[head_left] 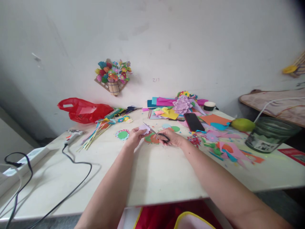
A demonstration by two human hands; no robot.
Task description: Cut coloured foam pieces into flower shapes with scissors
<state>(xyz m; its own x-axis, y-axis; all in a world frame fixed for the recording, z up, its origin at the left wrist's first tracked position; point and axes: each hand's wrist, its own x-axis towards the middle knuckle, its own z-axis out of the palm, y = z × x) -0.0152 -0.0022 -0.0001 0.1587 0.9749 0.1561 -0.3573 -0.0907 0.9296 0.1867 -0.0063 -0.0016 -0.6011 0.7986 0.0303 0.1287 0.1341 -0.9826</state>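
Note:
My left hand (135, 136) pinches a small lilac paper piece (144, 128) with a scalloped edge. Scissors (164, 137) with dark handles are in my right hand (173, 136), its fingers wrapped through the loops. Their blades point up and left, reaching the lilac piece. Under and between the hands lie round cut papers, among them an orange-and-green one (151, 138) and a green disc (175, 128). Left of my left hand rests a layered scalloped paper flower (122, 135) with a green centre.
A glue gun (75, 136) and its cord lie left, near a power strip (28, 160). Behind are a red plastic bag (83, 111) and paper-flower stems (94, 136). To the right sit a phone (193, 122), paper scraps (228, 151) and a glass jar (268, 135).

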